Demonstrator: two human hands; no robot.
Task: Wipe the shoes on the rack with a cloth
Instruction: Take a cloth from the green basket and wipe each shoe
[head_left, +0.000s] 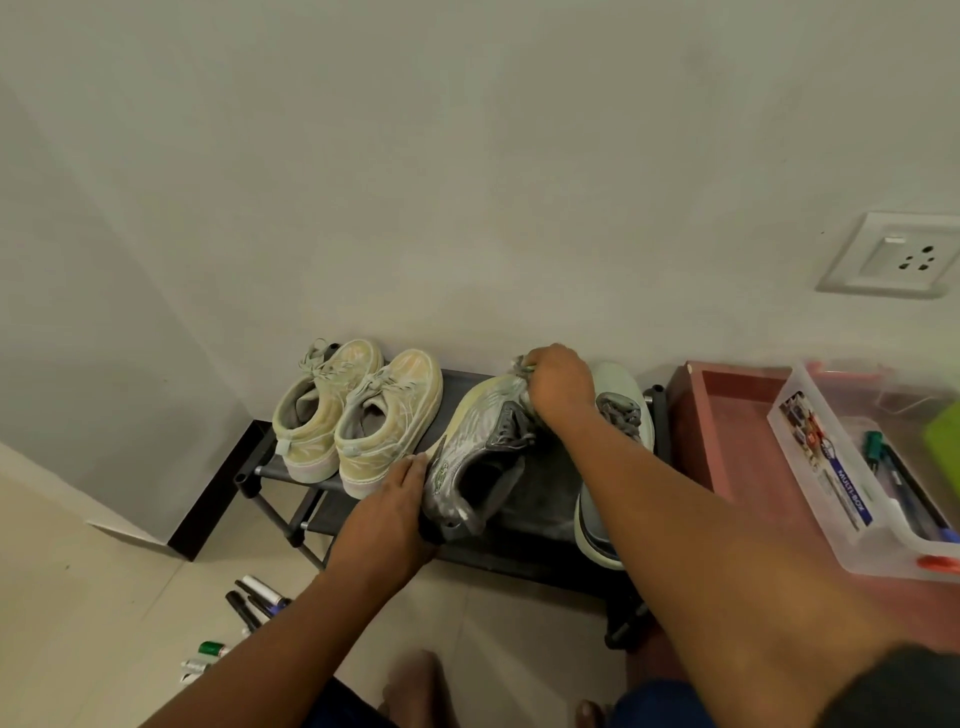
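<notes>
While grey shoe (475, 457) sits tilted on rack (524, 551) at frame centre, left hand (392, 512) rests against its heel side, fingers fairly straight. Right hand (558, 384) presses bunched cloth (522, 371) onto toe, fingers curled round it. Yellow pair (358, 415) left of it; pale shoe (618, 415) right. Pens (254, 597) on floor, lower left.

Both bare arms reach forward toward the rack (519, 558). The left hand (387, 512) lies at the near left side of the grey shoe (475, 457), fingers straight against its heel. The right hand (558, 384) is farther back over the shoe's toe, fingers curled, gripping a cloth (522, 366).
</notes>
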